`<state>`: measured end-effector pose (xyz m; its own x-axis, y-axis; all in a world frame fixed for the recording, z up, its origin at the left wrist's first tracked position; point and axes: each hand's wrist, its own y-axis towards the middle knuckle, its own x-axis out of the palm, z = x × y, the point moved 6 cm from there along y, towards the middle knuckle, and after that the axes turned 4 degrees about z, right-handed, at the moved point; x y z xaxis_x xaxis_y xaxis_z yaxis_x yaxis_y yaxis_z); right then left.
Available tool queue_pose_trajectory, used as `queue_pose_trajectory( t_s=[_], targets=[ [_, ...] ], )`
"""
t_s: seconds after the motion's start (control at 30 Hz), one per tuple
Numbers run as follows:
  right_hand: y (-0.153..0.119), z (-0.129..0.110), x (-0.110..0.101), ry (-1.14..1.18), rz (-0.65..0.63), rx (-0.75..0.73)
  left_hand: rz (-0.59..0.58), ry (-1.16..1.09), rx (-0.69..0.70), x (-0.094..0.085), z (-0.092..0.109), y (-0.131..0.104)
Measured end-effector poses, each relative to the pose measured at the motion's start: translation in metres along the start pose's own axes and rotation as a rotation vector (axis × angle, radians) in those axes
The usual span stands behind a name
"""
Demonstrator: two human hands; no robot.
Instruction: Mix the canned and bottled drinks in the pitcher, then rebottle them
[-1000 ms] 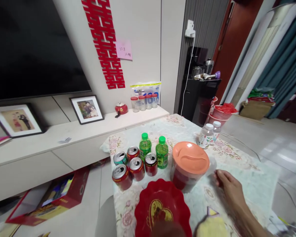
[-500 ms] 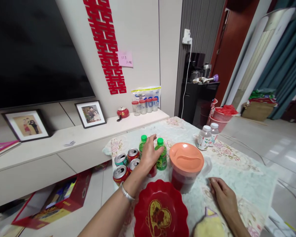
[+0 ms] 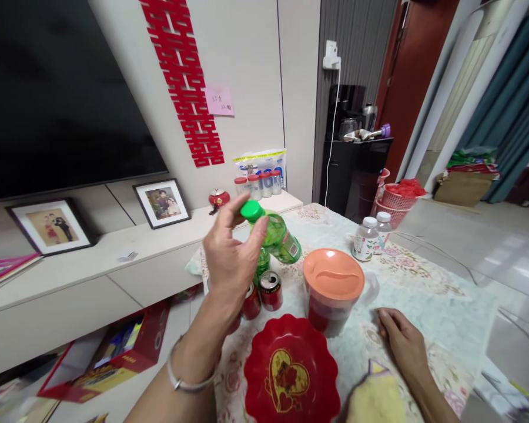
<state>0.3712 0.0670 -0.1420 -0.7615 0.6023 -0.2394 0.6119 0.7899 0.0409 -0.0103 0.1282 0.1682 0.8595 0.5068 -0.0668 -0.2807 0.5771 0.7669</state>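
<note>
My left hand (image 3: 231, 252) holds a green bottle (image 3: 278, 238) by its neck, just under the green cap. The bottle hangs tilted in the air, its base toward the right. Below it stand a second green bottle (image 3: 263, 264), partly hidden, and red cans (image 3: 271, 292). My right hand (image 3: 401, 341) rests on the tablecloth with its fingers curled together; whether anything is in them is hidden. Between the hands are a pitcher with an orange lid (image 3: 334, 275) and a red scalloped plate (image 3: 248, 385).
Two white-labelled bottles (image 3: 365, 239) stand at the table's back right. A yellow cloth item (image 3: 376, 399) lies at the near edge. Behind are a white cabinet (image 3: 154, 249) with framed photos (image 3: 162, 204) and red-lidded jars (image 3: 254, 187). An open red box (image 3: 101, 370) is on the floor.
My left hand has closed on the right-hand green bottle, lifted it off the table and moved it up and left, tilting it. My right hand has stayed in place.
</note>
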Motion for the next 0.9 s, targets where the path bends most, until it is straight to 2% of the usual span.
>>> queue_pose_trajectory(
  t_s=[0.07, 0.17, 0.3, 0.43, 0.57, 0.63, 0.77, 0.83, 0.9],
  targets=[
    [0.0, 0.001, -0.001, 0.079, 0.03, 0.017, 0.017, 0.027, 0.033, -0.022, 0.022, -0.009],
    [-0.003, -0.002, -0.004, 0.232, 0.097, 0.034, -0.084, 0.097, -0.034, -0.044, 0.028, -0.045],
    [-0.019, -0.009, -0.01, 0.405, 0.191, 0.044, -0.188, 0.172, -0.152, -0.061, 0.005, -0.106],
    [-0.055, -0.012, -0.011, 0.417, 0.195, 0.066, -0.281, 0.215, -0.207, -0.064, -0.018, -0.147],
    [-0.093, -0.022, -0.001, 0.278, 0.055, 0.103, -0.294, 0.187, -0.297, -0.063, -0.036, -0.168],
    [-0.107, -0.037, 0.011, 0.12, -0.096, 0.055, -0.288, 0.14, -0.371, -0.062, -0.044, -0.177],
    [-0.134, -0.064, 0.048, -0.364, -0.464, -0.132, -0.248, 0.038, -0.504, -0.061, -0.057, -0.192],
    [-0.141, -0.067, 0.061, -0.525, -0.529, -0.157, -0.249, 0.021, -0.533, -0.06, -0.06, -0.197],
    [-0.143, -0.066, 0.071, -0.595, -0.525, -0.17, -0.242, 0.036, -0.527, -0.06, -0.06, -0.199]
  ],
)
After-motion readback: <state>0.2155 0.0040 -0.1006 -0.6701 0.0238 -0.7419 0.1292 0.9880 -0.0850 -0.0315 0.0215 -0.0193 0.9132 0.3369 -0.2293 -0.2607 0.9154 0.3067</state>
